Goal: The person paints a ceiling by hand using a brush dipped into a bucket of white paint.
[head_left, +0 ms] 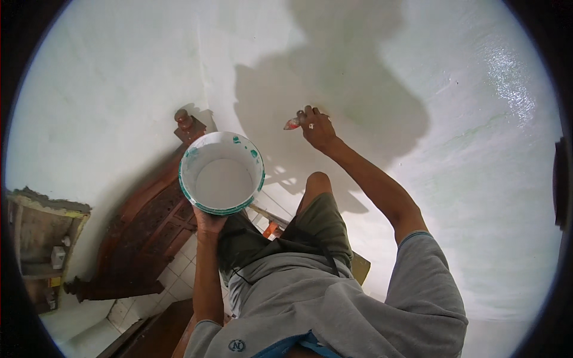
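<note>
My left hand [209, 222] holds up from below a round bucket [221, 172] with a white inside, green smears on its rim and pale paint in it. My right hand [318, 127] is stretched out to the white wall [418, 89] and grips a paintbrush [293, 123] with a red handle, its tip against the wall. The hand's shadow and my body's shadow fall on the wall around the brush. My bent knee [317, 182] in olive shorts is raised between both arms.
A dark carved wooden bed frame [149, 232] leans against the wall at the left, above a white tiled floor [173, 280]. A rough wall opening with a shelf [42, 250] is at the far left. A wooden plank [271, 218] runs below my knee.
</note>
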`<state>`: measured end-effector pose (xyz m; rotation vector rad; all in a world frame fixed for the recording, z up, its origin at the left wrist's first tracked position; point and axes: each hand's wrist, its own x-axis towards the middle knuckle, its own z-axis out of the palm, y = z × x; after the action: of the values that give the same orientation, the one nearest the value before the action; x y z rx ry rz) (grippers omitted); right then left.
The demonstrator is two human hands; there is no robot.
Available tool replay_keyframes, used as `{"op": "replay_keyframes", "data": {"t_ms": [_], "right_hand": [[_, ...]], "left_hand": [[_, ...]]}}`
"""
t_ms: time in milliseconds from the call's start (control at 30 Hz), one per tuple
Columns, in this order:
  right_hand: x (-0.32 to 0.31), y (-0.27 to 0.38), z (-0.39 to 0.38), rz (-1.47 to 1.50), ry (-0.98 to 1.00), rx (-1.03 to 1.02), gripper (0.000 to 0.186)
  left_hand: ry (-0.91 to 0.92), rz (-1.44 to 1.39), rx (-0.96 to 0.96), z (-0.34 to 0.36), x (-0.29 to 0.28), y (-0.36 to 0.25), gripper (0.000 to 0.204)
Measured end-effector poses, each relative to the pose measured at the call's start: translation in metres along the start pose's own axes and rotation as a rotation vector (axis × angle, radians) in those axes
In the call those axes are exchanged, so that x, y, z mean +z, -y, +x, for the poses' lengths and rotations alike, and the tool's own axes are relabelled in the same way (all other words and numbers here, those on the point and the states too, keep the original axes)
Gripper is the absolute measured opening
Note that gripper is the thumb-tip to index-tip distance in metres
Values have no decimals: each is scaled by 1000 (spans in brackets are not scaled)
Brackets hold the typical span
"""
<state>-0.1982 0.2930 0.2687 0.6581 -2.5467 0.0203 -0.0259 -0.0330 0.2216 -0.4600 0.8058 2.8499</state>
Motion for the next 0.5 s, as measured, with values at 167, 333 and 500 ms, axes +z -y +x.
{"op": "replay_keyframes", "data": {"t_ms": [167, 333, 500], "right_hand": [[-45, -27, 51, -48, -145, 60, 23], [-163, -87, 120, -207, -788, -70, 14], [-264, -70, 104, -364, -724, -14, 20]], "left_hand": [[56, -94, -7, -3, 7, -3, 61], [38, -24, -7, -2, 1, 0, 69], [31, -33, -5, 1, -4, 3, 70]]}}
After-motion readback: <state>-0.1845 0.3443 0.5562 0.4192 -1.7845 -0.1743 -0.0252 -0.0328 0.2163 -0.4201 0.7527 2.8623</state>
